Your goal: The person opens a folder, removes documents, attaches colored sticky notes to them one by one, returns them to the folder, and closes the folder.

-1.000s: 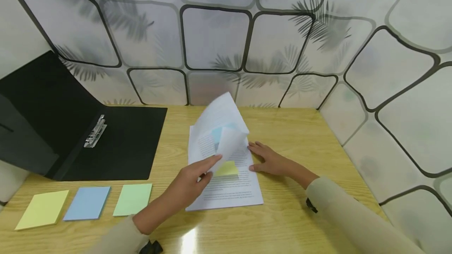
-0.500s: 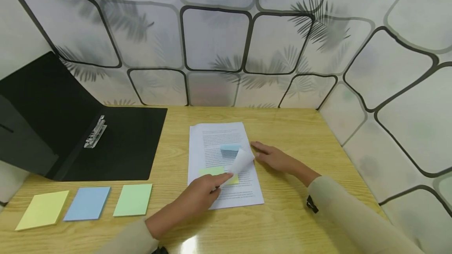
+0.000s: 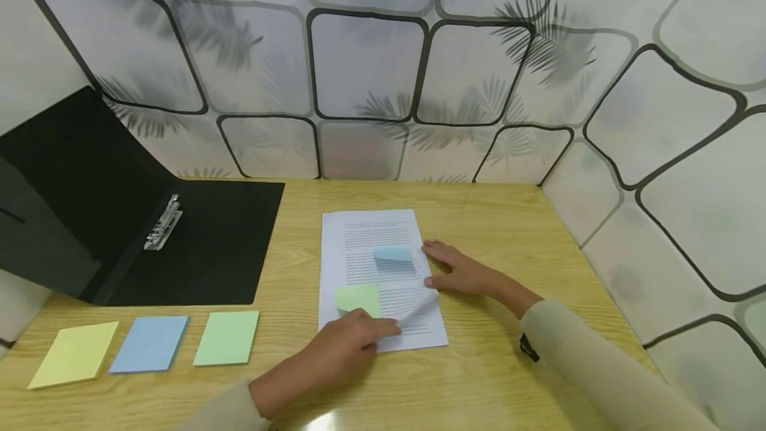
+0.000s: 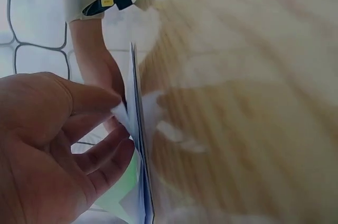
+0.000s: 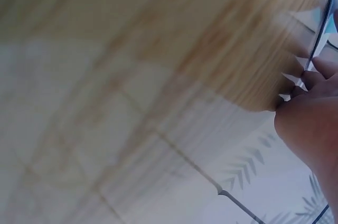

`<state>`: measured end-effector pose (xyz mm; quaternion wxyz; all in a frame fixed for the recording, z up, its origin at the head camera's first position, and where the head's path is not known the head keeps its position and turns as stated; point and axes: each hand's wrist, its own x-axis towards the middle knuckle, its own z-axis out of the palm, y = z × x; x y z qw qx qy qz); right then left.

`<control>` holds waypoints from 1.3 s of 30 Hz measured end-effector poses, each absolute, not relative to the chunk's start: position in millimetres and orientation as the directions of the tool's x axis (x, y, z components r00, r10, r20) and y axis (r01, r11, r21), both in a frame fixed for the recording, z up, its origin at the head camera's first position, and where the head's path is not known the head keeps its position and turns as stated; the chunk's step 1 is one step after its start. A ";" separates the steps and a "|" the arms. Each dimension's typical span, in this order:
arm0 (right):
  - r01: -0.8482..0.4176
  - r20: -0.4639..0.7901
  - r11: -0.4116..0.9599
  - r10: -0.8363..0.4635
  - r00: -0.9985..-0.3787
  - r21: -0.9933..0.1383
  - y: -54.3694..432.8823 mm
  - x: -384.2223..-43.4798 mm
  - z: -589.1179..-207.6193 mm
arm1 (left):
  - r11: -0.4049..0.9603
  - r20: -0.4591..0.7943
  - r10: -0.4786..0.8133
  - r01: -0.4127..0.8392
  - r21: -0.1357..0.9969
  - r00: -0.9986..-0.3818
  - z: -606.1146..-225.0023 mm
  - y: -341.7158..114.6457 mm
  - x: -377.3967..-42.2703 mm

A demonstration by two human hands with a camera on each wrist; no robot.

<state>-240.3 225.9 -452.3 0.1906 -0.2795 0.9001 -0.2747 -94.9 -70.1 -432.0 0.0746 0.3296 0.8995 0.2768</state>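
A stack of printed paper sheets [image 3: 377, 235] lies on the table. The page on top bears a blue sticky note [image 3: 392, 255] and, lower left, a green sticky note [image 3: 359, 298]. My left hand [image 3: 350, 344] is over the bottom edge, pinching the lower part of the top sheet, which still curves up slightly toward the right. In the left wrist view, thumb and finger meet at a lifted bit of white paper [image 4: 120, 112]. My right hand [image 3: 461, 273] rests on the table, its extended fingertips against the stack's right edge. The right wrist view shows only part of that hand.
An open black folder [image 3: 215, 245] with a metal clip [image 3: 161, 223] stands at the left, its cover leaning up. Before it are yellow [image 3: 74, 354], blue [image 3: 149, 344] and green [image 3: 226, 338] sticky-note pads. A patterned wall [image 3: 368, 65] borders the table.
My left hand has brought the turned sheet down toward the lower right, nearly flat; the page's blue and green notes now show and the yellow note is covered. The right hand has barely moved.
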 end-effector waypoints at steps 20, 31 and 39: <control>-0.479 -0.180 0.695 -0.649 -0.739 -0.537 220.6 -235.3 -448.9 | 0.403 -0.169 0.094 -0.117 0.908 -0.981 -436.5 -149.7 -182.0; -0.507 -0.195 0.705 -0.659 -0.727 -0.495 219.3 -232.7 -446.7 | 0.340 -0.184 0.093 -0.142 0.930 -0.979 -442.5 -137.5 -188.3; -0.516 -0.174 0.706 -0.656 -0.735 -0.485 217.7 -231.6 -447.5 | 0.175 -0.159 0.032 -0.151 0.973 -0.987 -442.0 -132.0 -187.7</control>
